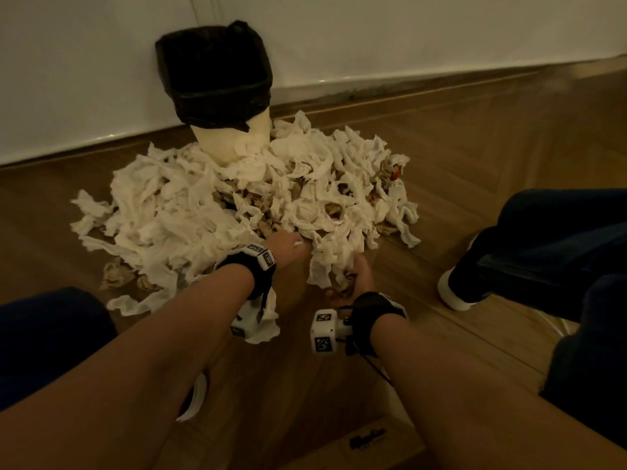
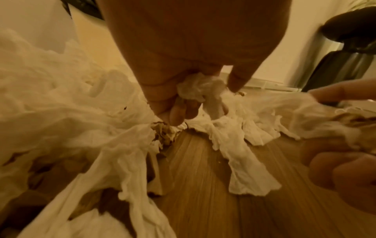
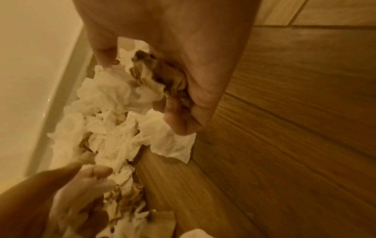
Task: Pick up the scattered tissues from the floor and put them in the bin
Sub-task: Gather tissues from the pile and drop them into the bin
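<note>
A big heap of crumpled white and brown-stained tissues (image 1: 237,205) covers the wooden floor in front of a cream bin (image 1: 230,140) lined with a black bag (image 1: 213,76). My left hand (image 1: 288,247) reaches into the heap's near edge and grips a white tissue wad (image 2: 200,87) between curled fingers and thumb. My right hand (image 1: 359,276) is just to its right, curled round a bunch of white and brown tissues (image 3: 156,80) that hang from it. Both hands are low over the floor, close together.
The bin stands against a white wall (image 1: 407,35) with a skirting board. My knees (image 1: 559,232) in dark trousers and a white shoe (image 1: 454,290) flank the hands. A cardboard box edge (image 1: 373,446) lies at the bottom of the head view.
</note>
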A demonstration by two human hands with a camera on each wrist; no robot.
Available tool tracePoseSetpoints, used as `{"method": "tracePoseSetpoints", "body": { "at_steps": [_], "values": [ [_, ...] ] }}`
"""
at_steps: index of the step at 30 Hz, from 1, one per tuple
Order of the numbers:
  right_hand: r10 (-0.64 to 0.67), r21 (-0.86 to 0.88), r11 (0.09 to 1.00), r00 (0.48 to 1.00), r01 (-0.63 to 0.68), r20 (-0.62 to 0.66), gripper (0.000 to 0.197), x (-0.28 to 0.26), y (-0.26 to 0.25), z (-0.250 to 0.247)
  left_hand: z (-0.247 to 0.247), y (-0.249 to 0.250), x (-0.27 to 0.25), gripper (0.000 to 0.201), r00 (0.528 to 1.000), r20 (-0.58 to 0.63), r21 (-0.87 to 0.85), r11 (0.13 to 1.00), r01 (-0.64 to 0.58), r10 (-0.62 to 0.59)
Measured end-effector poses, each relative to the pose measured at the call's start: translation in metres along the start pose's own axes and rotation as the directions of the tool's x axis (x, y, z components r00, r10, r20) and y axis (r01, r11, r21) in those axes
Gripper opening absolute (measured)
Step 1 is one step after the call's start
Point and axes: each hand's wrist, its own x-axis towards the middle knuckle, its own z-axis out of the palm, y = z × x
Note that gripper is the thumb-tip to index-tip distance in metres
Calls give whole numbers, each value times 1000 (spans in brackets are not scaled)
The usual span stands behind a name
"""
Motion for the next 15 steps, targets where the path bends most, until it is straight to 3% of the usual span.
{"method": "tracePoseSetpoints", "body": {
  "at_steps": [3,6,10,13,15],
  "values": [
    [-37,-45,998,998,39,42,38,-12,-11,2,-9,4,-1,40,997,-68,-3,999,45,-45],
    [-24,126,992,998,17,55,26,-16,-19,6,-20,6,-5,26,986,-143,-45,996,82,-88],
    [-30,299,954,999,24,17,20,-16,-34,16,-35,13,-9,40,981,-132,-275,956,101,-141],
    [-84,180,981,993,69,81,21,-18,-53,24,-51,18,-14,34,977,-94,-559,822,107,-191],
    [-189,-17,981,967,195,171,33,-22,-69,35,-65,16,-17,27,968,-161,-555,828,73,-194]
  ]
}}
